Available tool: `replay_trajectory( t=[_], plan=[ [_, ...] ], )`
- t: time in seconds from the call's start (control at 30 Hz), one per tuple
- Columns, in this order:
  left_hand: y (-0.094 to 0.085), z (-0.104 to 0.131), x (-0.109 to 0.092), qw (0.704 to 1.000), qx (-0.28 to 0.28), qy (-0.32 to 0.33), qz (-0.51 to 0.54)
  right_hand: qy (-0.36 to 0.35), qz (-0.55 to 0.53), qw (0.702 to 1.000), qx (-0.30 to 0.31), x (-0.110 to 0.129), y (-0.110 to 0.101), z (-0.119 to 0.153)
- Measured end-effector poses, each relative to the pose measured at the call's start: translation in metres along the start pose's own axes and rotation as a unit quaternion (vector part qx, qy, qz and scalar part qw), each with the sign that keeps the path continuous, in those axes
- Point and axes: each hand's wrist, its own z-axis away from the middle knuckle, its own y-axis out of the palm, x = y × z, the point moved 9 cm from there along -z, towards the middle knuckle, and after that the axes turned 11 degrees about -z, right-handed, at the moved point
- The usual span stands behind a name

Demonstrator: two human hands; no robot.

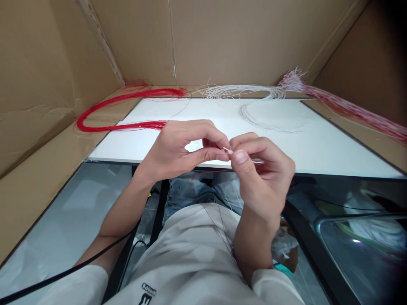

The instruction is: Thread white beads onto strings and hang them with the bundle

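Note:
My left hand (pixel 197 144) and my right hand (pixel 262 169) meet fingertip to fingertip above the front edge of the white board. Between thumb and forefinger, each hand pinches the red and white strands (pixel 227 151), whose ends are too small to make out in detail. A short bit of the same strands shows past the right fingers. From the hands a thin red thread (pixel 210 171) hangs in a loop over my lap and shirt. Behind my left hand lies a bundle of red threads (pixel 95 128), bent in a U.
The white board (pixel 190 111) lies inside cardboard walls (pixel 222 42). Loose white threads (pixel 248 91) spread along its back. A bundle of red and white strands (pixel 356 109) runs along the right side. A black cable (pixel 79 264) crosses near my left arm.

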Motion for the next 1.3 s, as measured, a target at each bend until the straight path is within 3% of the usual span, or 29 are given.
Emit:
replay_trajectory(
  t=[0.2, 0.33, 0.87, 1.17, 1.3],
  plan=[
    [-0.009, -0.001, -0.004, 0.996, -0.076, 0.023, -0.042, 0.022, -0.017, 0.997, -0.072, 0.003, -0.009, 0.004],
    [-0.012, -0.001, -0.005, 0.992, -0.108, 0.047, -0.041, 0.014, 0.007, 0.997, -0.078, 0.011, -0.005, 0.007],
    [-0.004, -0.002, 0.003, 0.997, -0.076, -0.002, 0.031, 0.017, -0.028, 0.991, -0.126, 0.01, -0.001, 0.012],
    [-0.003, -0.001, 0.006, 0.997, -0.064, -0.031, -0.019, 0.022, 0.012, 0.993, -0.115, 0.013, -0.001, 0.011],
    [-0.004, -0.002, 0.0, 0.997, -0.069, -0.006, -0.019, 0.025, -0.003, 0.993, -0.115, 0.012, -0.001, 0.012]
  ],
)
